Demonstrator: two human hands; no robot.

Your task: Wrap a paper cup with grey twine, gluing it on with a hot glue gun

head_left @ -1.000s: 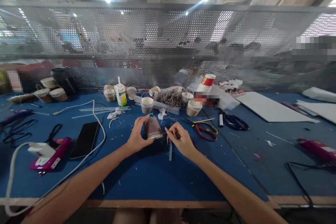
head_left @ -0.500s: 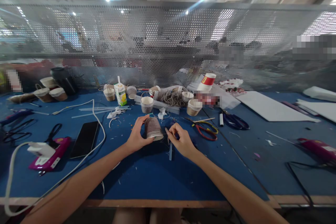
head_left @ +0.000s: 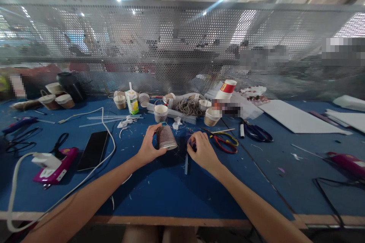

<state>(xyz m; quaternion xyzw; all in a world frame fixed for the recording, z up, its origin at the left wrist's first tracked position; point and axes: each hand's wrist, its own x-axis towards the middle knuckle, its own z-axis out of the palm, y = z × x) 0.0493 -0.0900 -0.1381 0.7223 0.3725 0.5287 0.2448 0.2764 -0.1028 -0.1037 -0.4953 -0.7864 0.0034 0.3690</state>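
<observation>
My left hand is closed round the side of a small brown paper cup. The cup is tipped over, its pale rim facing down toward me, just above the blue table. To its right, apart from the cup, my right hand has its fingers curled together. A dark blue item shows partly between these fingers, and what it is I cannot make out. Below the fingertips, a translucent glue stick points toward me. Behind the cup stands a small paper bucket with a thin handle.
Yellow-and-red-handled scissors and dark blue scissors lie to the right. A phone, a magenta power strip and a white cable are at left. Twine, a drink carton and several cups line the back before a perforated metal screen.
My right hand has drawn slightly right, away from the cup, and its fingers have curled down. My left hand keeps its hold on the cup, which has tilted a little.
</observation>
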